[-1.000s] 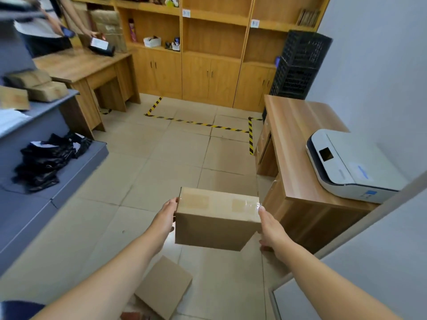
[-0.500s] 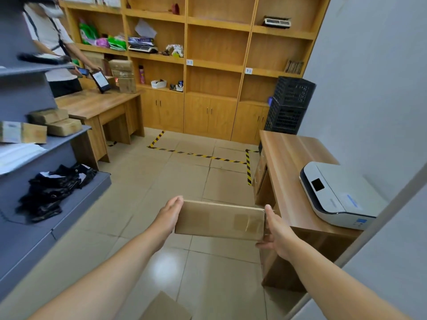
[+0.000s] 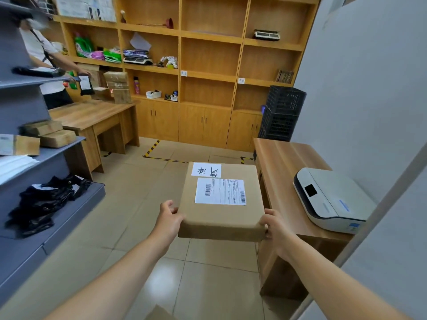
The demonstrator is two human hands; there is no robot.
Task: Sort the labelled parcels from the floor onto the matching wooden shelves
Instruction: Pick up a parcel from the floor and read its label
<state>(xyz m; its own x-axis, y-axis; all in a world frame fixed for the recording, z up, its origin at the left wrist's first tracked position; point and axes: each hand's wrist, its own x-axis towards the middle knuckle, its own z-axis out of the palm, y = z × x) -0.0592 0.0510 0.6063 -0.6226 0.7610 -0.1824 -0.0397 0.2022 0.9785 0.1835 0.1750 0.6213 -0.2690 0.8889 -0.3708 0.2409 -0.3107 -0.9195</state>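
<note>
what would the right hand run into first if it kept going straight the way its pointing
Probably the wooden desk and the white printer on it. The right hand, gripping the parcel at its near right corner, points forward just beside the desk edge. Depth is unclear, so it might pass alongside.

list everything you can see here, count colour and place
parcel: 1, brown, two white labels on top, held mid-air
shelves: 1 unit, wooden, back wall
desks: 2, wooden, left back and right
printer: 1, white, right desk
crates: stack, black, right of shelves
rack: 1, grey, left, holding boxes and black bags
person: 1, white top, back left
left hand: grips parcel's left corner
right hand: grips right corner
</note>
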